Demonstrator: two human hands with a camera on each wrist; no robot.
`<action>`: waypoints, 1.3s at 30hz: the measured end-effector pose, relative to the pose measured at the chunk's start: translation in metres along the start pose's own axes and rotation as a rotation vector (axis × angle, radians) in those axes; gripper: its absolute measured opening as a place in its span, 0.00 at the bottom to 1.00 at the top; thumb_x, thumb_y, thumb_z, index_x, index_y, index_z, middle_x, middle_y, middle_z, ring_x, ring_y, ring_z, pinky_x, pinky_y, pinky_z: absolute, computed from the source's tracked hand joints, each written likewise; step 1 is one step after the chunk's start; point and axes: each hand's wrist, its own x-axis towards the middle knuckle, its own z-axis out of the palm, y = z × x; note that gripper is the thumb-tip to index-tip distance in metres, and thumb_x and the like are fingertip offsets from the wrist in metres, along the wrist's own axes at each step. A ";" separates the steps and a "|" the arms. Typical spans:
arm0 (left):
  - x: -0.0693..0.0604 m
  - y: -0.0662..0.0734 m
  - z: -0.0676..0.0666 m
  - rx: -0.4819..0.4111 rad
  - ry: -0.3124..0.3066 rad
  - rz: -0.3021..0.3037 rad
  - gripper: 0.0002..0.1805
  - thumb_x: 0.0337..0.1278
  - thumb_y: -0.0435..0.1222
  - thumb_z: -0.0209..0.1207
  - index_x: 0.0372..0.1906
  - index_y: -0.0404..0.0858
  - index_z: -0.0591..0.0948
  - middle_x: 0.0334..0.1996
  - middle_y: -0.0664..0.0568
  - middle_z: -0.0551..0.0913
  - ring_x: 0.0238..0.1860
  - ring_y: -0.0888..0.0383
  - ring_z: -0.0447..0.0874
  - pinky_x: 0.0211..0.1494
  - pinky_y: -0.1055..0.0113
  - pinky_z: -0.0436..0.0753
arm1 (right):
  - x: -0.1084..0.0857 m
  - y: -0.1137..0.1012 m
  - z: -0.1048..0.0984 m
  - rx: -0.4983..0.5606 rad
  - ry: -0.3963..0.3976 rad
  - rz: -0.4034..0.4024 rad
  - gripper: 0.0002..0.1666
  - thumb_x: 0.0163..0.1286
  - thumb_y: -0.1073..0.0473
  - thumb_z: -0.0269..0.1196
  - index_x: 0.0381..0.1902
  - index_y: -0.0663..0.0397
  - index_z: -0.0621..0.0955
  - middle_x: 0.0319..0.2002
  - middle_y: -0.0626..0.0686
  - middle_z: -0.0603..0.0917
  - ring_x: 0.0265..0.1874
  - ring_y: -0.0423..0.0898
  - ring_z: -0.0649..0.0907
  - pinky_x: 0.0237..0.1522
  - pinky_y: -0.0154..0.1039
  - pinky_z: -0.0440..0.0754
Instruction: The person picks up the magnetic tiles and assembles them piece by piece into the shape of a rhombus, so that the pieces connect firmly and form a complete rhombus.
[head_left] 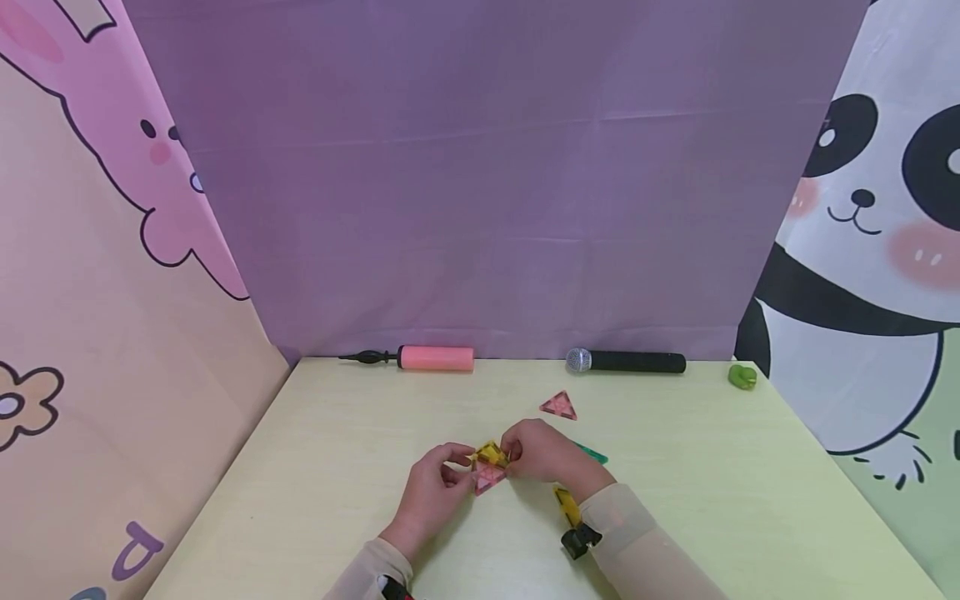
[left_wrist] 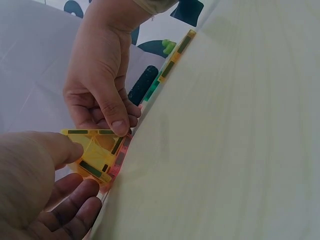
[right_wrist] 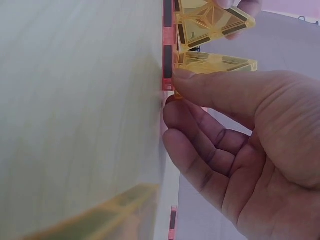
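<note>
Sleeve (head_left: 637,533) of the right arm lies nearest, a loose yellow tile (head_left: 567,506) just beside it on the counter (head_left: 300,500). Next is the pink tile (head_left: 490,475), low between the hands, one corner toward the person; a triangle, it has no marked long axis. Two yellow tiles rise from it, their tips apart, and that gap looks like what matters most; whether their bases touch, I cannot tell. Left hand (head_left: 437,486) has thumb and fingers closed on the left yellow tile (right_wrist: 210,22); right hand (head_left: 543,454) pinches the low corner of the right yellow tile (right_wrist: 220,62), by the pink edge. Both are equally near. Beyond the right wrist lie a green tile (head_left: 592,452), then the far pink tile (head_left: 559,405), both nearer the right hand; farthest are a pump (head_left: 435,358) and a microphone (head_left: 637,362).
</note>
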 end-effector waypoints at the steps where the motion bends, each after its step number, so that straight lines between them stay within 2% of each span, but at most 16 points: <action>1: 0.000 0.000 0.000 -0.001 -0.001 -0.001 0.17 0.62 0.28 0.71 0.54 0.42 0.86 0.44 0.50 0.86 0.34 0.64 0.86 0.39 0.69 0.86 | 0.000 0.000 0.000 0.001 -0.001 0.002 0.10 0.60 0.68 0.77 0.33 0.49 0.86 0.23 0.43 0.78 0.27 0.43 0.75 0.32 0.40 0.76; 9: -0.001 0.002 -0.001 0.007 -0.005 0.019 0.16 0.61 0.29 0.72 0.53 0.42 0.86 0.44 0.50 0.86 0.33 0.63 0.86 0.38 0.69 0.85 | 0.001 -0.002 -0.001 -0.016 0.002 0.014 0.10 0.61 0.67 0.77 0.34 0.49 0.87 0.25 0.43 0.80 0.29 0.43 0.77 0.35 0.40 0.78; 23: -0.001 0.000 0.000 -0.014 -0.034 0.004 0.19 0.60 0.28 0.72 0.53 0.47 0.85 0.45 0.52 0.83 0.35 0.63 0.87 0.39 0.68 0.86 | 0.001 -0.001 0.002 0.031 -0.019 0.004 0.09 0.61 0.66 0.77 0.33 0.46 0.89 0.26 0.42 0.83 0.29 0.43 0.80 0.35 0.42 0.82; 39: 0.000 0.002 0.000 0.057 -0.042 0.009 0.21 0.61 0.30 0.72 0.58 0.47 0.86 0.45 0.53 0.83 0.34 0.64 0.84 0.39 0.70 0.85 | 0.000 -0.003 0.002 0.003 -0.005 -0.009 0.10 0.61 0.66 0.77 0.32 0.46 0.88 0.24 0.41 0.81 0.28 0.43 0.78 0.35 0.42 0.80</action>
